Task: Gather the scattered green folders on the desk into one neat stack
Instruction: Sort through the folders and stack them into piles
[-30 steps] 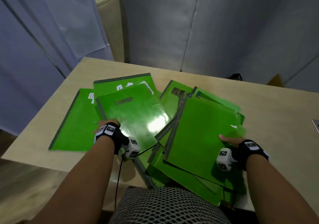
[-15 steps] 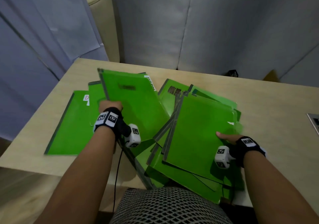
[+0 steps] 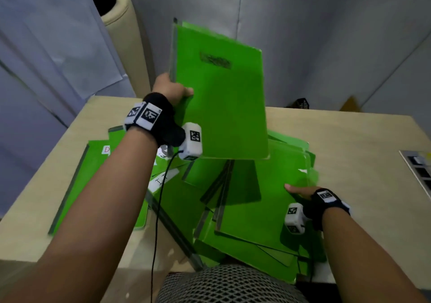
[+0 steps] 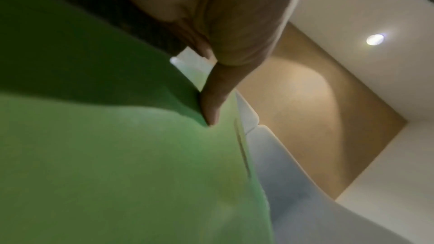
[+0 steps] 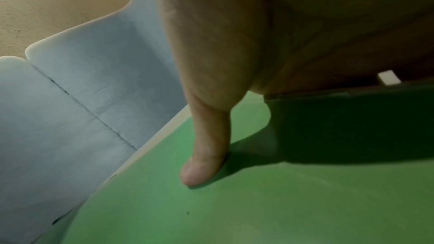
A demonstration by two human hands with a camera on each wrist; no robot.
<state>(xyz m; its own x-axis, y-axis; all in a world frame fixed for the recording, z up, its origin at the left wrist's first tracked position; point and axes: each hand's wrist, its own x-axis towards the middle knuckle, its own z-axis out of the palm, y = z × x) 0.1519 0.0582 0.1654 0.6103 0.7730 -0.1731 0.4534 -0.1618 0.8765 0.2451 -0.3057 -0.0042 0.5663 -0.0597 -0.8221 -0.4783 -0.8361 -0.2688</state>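
My left hand (image 3: 173,90) grips a green folder (image 3: 221,106) by its left spine edge and holds it tilted up above the desk, thumb on its front face. In the left wrist view the thumb (image 4: 211,103) presses on that folder (image 4: 117,164). My right hand (image 3: 300,190) holds the right edge of a fanned pile of green folders (image 3: 263,209) at the desk's near edge. The right wrist view shows its thumb (image 5: 206,151) lying on the top folder (image 5: 258,211); the fingers are hidden beneath. More green folders (image 3: 93,174) lie flat on the left.
The beige desk (image 3: 349,153) has bare surface on its right side. A grey socket panel (image 3: 419,172) sits at the right edge. A beige chair back (image 3: 126,34) and grey curtains stand behind. A mesh chair back (image 3: 228,284) is at the bottom.
My left hand has lifted one folder from the left group, up and toward the middle, tilting it nearly upright. My right hand has stayed on the pile's right edge.
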